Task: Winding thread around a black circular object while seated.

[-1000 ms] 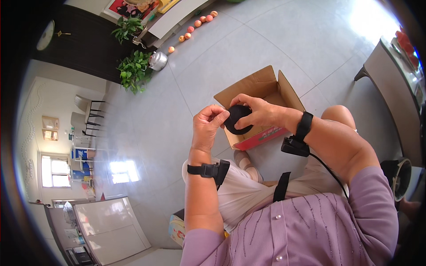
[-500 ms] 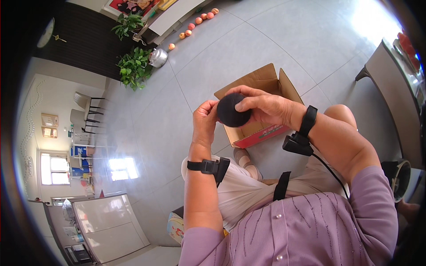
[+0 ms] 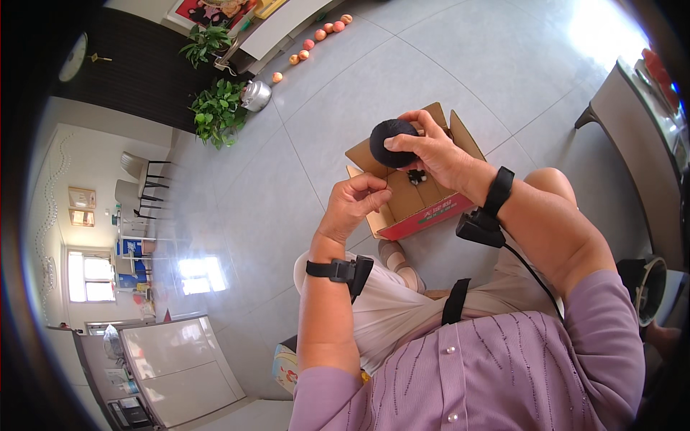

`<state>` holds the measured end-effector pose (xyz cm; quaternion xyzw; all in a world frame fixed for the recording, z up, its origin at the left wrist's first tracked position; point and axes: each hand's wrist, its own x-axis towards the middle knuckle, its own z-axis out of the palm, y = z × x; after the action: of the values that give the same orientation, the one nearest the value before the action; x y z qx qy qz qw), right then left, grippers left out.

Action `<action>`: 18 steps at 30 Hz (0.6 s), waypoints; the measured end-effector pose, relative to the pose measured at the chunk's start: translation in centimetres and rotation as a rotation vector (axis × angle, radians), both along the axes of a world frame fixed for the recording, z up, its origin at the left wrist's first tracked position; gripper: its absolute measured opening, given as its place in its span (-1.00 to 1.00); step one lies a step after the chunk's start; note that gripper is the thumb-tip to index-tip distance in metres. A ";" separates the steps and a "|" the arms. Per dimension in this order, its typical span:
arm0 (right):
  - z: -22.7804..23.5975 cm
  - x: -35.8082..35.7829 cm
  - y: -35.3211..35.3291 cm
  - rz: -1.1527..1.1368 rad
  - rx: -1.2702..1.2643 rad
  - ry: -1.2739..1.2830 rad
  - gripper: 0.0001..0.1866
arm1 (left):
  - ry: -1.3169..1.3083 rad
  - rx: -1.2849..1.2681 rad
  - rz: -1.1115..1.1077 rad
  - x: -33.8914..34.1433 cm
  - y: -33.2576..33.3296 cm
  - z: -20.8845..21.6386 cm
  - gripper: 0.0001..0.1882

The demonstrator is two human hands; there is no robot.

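A round black ball (image 3: 383, 138), which looks like wound yarn, is gripped in my right hand (image 3: 442, 154), thumb across its near side and fingers behind it. Lower and to the left, my left hand (image 3: 350, 207) is closed in a pinch, apart from the ball. Whatever lies between its thumb and fingertips, perhaps a thread, is too fine to make out. Both hands are above an open cardboard box (image 3: 468, 138) with a red printed side. Inside it lies a small black-and-white object (image 3: 417, 177), partly visible below my right hand.
Several peach-like fruits (image 3: 320, 34) lie in a row on the grey tiled floor (image 3: 316, 115) at the far side. A metal kettle (image 3: 256, 95) stands beside leafy plants (image 3: 218, 111). At the right is a table (image 3: 625, 129). My legs flank the box's near side.
My right hand has lifted the ball away from my left hand, up and to the right. The left hand has dropped slightly and now pinches apart from it; the box's inside shows more.
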<state>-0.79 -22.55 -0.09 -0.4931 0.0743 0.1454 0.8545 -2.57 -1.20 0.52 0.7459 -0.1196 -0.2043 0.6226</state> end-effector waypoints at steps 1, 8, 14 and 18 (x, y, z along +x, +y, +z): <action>-0.1 0.0 0.1 0.027 -0.079 -0.026 -0.23 | -0.015 -0.025 -0.018 -0.1 0.1 0.2 -0.91; -1.7 -0.3 0.5 0.243 -0.564 -0.371 -0.35 | -0.092 -0.331 0.160 0.4 1.3 -0.2 -0.92; -0.9 -1.0 0.9 0.585 -0.294 -0.244 -0.33 | -0.074 -0.151 0.286 0.9 1.0 -0.8 -0.86; -0.2 -1.4 0.5 0.599 -0.097 -0.104 -0.29 | -0.076 -0.145 0.290 1.2 1.0 -0.9 -0.86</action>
<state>-2.19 -22.06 -0.25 -0.5399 -0.1115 0.3618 0.7518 -1.39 -0.22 -0.41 0.7155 -0.0486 -0.0749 0.6928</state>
